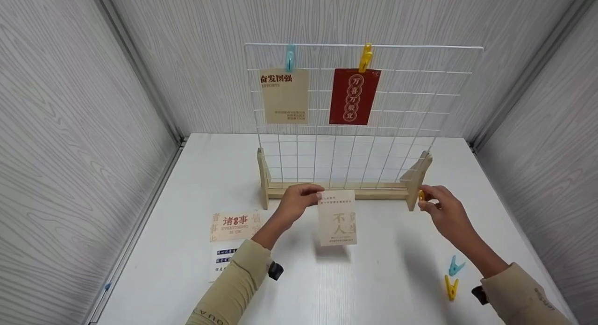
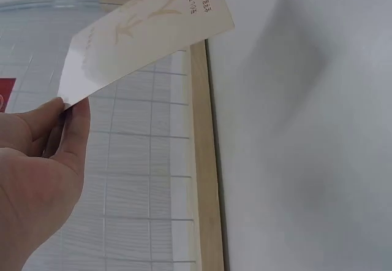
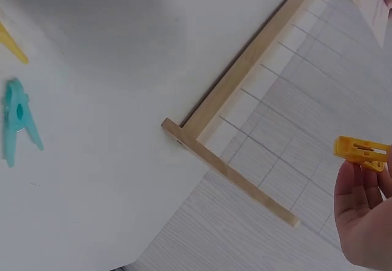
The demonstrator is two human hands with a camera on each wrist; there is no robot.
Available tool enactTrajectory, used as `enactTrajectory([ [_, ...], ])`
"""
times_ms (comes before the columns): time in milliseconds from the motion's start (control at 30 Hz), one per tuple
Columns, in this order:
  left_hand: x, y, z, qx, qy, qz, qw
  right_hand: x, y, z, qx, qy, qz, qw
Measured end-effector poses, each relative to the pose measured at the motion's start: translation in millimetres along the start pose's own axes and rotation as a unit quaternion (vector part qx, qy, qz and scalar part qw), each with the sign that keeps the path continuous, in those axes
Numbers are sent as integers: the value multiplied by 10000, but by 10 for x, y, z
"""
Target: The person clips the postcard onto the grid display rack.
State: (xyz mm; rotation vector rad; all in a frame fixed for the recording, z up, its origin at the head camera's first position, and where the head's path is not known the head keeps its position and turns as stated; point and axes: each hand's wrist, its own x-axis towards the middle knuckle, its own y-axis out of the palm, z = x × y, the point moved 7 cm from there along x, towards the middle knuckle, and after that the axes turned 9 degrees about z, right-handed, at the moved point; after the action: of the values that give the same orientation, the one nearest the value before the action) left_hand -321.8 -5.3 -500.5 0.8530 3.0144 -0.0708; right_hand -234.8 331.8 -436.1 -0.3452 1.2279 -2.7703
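Note:
My left hand (image 1: pixel 299 201) pinches a cream card (image 1: pixel 337 220) by its upper left corner, held above the table in front of the rack's wooden base. In the left wrist view the card (image 2: pixel 144 35) slants up from between thumb and fingers. Over by the rack's right foot, my right hand (image 1: pixel 444 208) holds a yellow clothespin (image 3: pixel 361 151) between thumb and fingertips. A white wire grid rack (image 1: pixel 364 45) stands behind both hands. From its top, a blue clothespin (image 1: pixel 290 59) holds a cream card (image 1: pixel 286 98), and a yellow clothespin (image 1: pixel 366 59) holds a red card (image 1: pixel 354 98).
On the table (image 1: pixel 373 287) at the left lie a pink card (image 1: pixel 233 226) and a white card (image 1: pixel 224 257), partly behind the left forearm. A blue clothespin (image 1: pixel 455 265) and a yellow clothespin (image 1: pixel 451 287) lie near the right forearm. Patterned walls (image 1: pixel 56 129) enclose the table.

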Motion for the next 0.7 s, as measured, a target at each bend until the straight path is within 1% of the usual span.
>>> enactTrajectory([
  [100, 68, 48, -77, -6, 30, 29, 10000, 34, -61, 48, 64, -146, -162, 9997],
  [267, 183, 119, -233, 70, 159, 88, 9998, 89, -156, 124, -8, -317, -390, 9987],
  [467, 288, 215, -436, 91, 354, 238, 9990, 153, -287, 227, -20, -423, -597, 9973],
  [700, 393, 314, -609, 154, 528, 340, 9979, 223, -467, 333, 190, -420, -786, 9958],
])
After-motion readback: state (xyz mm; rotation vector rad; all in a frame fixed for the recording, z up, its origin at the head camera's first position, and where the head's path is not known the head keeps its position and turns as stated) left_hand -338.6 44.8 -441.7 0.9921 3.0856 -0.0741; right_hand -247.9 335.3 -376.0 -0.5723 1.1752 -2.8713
